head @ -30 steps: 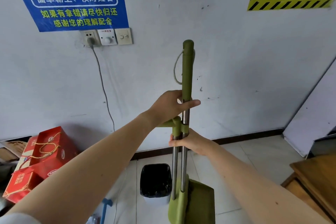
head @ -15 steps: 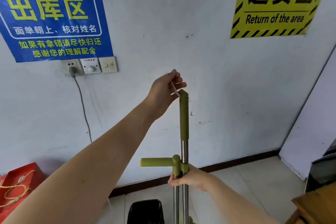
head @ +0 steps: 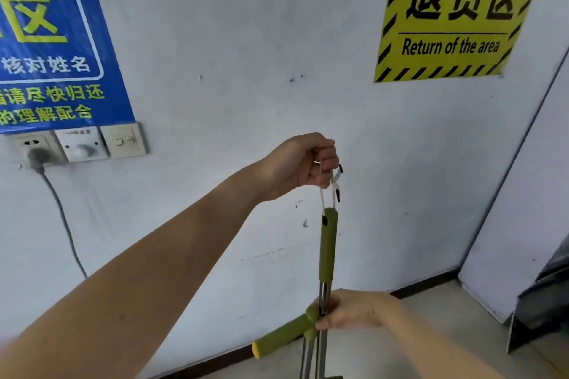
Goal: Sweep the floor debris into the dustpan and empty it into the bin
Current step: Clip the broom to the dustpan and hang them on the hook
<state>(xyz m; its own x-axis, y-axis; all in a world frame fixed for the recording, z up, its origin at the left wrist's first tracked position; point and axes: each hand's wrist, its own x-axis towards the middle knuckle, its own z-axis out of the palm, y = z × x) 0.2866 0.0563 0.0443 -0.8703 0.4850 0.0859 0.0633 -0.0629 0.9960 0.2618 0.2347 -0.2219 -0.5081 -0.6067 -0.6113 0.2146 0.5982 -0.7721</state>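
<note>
Left hand (head: 301, 166) is pinching the white cord loop (head: 322, 195) at the top of the green broom handle (head: 328, 243), fingers curled tight round it, and is holding it up against the wall (head: 246, 71). Right hand (head: 354, 311) is gripping the steel shafts (head: 324, 288) lower down, just where the dustpan handle (head: 281, 338) is sticking out sideways to the left. Broom and dustpan are standing upright together, close to the wall; their lower ends are running out of view, and neither bin nor debris is showing. Whether the cord is catching on a wall hook, I cannot tell; something small, white and black, is sitting beside the fingers. Judging from this, the tools are being hung up or taken down, so the sweeping is either done or not yet started. Risks: the thin cord is slipping easily from a pinch, and if it goes while the right hand is loosening, the whole set is dropping to the tiled floor (head: 431, 332). The two shafts may also be sliding apart, since one hand is clamping both. The sideways handle could be knocking the wall.
</note>
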